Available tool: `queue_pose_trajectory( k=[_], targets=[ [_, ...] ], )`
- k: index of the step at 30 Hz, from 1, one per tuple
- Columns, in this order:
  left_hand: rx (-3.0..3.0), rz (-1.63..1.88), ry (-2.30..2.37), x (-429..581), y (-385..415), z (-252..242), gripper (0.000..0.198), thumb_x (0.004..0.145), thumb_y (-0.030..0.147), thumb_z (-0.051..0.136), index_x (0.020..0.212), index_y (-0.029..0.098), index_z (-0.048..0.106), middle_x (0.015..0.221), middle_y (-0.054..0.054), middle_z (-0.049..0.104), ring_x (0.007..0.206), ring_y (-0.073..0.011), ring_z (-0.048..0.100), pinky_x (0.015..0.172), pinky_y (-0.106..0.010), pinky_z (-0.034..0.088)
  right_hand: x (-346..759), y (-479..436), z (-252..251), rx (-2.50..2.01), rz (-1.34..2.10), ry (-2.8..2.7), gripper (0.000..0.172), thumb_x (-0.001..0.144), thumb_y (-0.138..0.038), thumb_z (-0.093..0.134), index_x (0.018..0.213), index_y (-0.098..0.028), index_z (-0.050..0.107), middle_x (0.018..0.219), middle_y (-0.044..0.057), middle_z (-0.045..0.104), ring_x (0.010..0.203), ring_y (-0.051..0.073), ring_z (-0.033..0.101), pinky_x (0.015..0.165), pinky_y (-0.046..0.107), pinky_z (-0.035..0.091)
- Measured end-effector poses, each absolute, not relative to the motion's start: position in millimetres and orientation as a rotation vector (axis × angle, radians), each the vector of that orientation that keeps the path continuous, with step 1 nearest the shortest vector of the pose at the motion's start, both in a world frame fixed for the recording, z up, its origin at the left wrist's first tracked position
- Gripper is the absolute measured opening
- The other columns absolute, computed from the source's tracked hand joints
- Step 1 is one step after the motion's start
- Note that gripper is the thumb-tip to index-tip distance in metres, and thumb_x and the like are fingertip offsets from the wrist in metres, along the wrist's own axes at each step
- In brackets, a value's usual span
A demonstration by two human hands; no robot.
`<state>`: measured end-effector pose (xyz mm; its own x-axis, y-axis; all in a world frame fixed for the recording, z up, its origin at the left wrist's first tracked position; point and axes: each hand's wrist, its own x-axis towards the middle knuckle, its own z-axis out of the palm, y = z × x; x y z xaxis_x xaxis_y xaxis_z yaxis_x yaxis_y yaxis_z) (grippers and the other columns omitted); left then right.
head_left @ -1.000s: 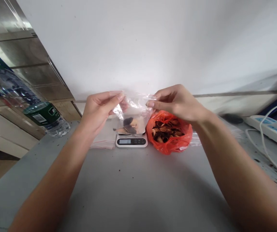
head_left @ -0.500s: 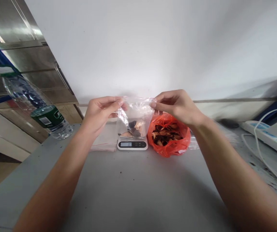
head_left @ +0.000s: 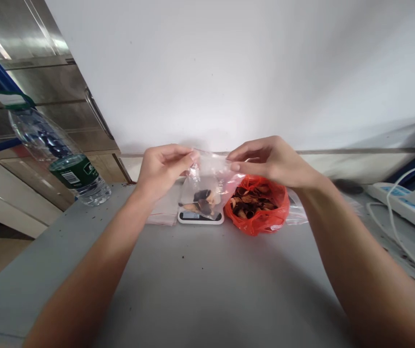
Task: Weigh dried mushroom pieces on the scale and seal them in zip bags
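Observation:
A clear zip bag (head_left: 207, 181) is stretched between my hands, with several dark and tan dried pieces (head_left: 203, 202) at its bottom. My left hand (head_left: 167, 166) pinches its upper left edge. At the upper right edge, my right hand (head_left: 265, 162) is closed on the bag between thumb and fingers. The bag's lower end hangs over a small white digital scale (head_left: 202, 221) and covers part of its display; whether it touches the scale I cannot tell. Right of the scale, below my right hand, sits a red plastic bag (head_left: 256, 226) full of similar dried pieces.
Flat clear bags (head_left: 162, 217) lie left of the scale, and more clear plastic (head_left: 296, 210) lies right of the red bag. A large water bottle (head_left: 73, 166) stands at the left. A power strip (head_left: 413, 205) with white cables lies at the right. A white wall (head_left: 210, 72) rises behind.
The clear bag has come lower and forward, so its contents now overlap the scale's front panel. My left hand has moved slightly right, and the bag looks more bunched at the top.

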<state>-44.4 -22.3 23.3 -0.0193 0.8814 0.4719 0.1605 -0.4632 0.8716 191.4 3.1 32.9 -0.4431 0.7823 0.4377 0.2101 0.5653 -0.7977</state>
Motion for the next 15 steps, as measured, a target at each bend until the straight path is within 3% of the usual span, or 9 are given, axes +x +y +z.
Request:
queue_pose_trajectory(
  k=[10, 15],
  targets=[
    [1.787, 1.397, 1.062, -41, -28, 25, 0.007, 0.076, 0.029, 0.086, 0.078, 0.022, 0.085, 0.079, -0.005, 0.082, 0.077, -0.0218, 0.077, 0.07, -0.031, 0.064, 169, -3, 31, -0.736, 0.863, -2.007, 0.035, 0.078, -0.052, 0.084, 0.075, -0.018, 0.078, 0.075, 0.005, 0.074, 0.069, 0.015, 0.06, 0.066, 0.033, 0.048],
    [1.846, 1.368, 1.089, -42, -27, 25, 0.011, 0.077, 0.033, 0.086, 0.079, 0.022, 0.086, 0.077, -0.005, 0.082, 0.073, -0.0218, 0.076, 0.071, -0.033, 0.064, 167, -2, 26, -0.749, 0.75, -1.998, 0.027, 0.083, -0.042, 0.08, 0.071, -0.019, 0.073, 0.074, 0.003, 0.071, 0.069, 0.015, 0.059, 0.067, 0.034, 0.046]
  ],
)
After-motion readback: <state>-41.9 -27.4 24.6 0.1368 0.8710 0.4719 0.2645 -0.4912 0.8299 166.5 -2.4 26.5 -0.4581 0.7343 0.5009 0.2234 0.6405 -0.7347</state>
